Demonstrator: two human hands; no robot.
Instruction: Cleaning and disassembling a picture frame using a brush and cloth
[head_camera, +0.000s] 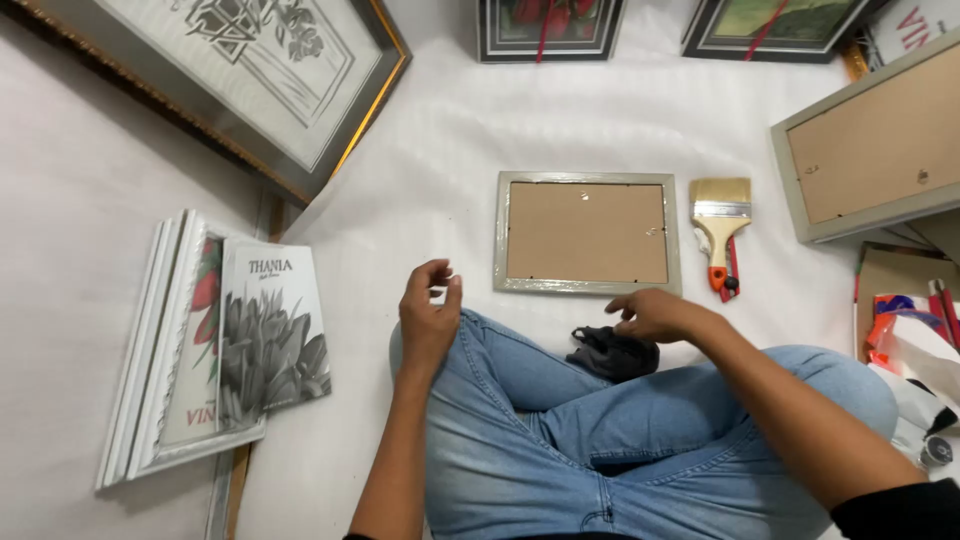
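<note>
White sheet (440, 150) on floor, person sits cross-legged. Small frame (587, 232) lies face-down w/ brown backing up, just ahead of knees; brush (720, 225) beside it at right. Right hand (655, 315) loose, empty, over dark cloth (612, 352). Left hand (430, 310) fingers pinched, maybe on sth tiny, can't tell. Seems mid frame assembly.

Small frame (587, 233): matt brown fibreboard back, glossy silvery rim. Paintbrush (720, 228): pale wood handle, metal ferrule. Floor sheet (450, 130): white, matt.
</note>
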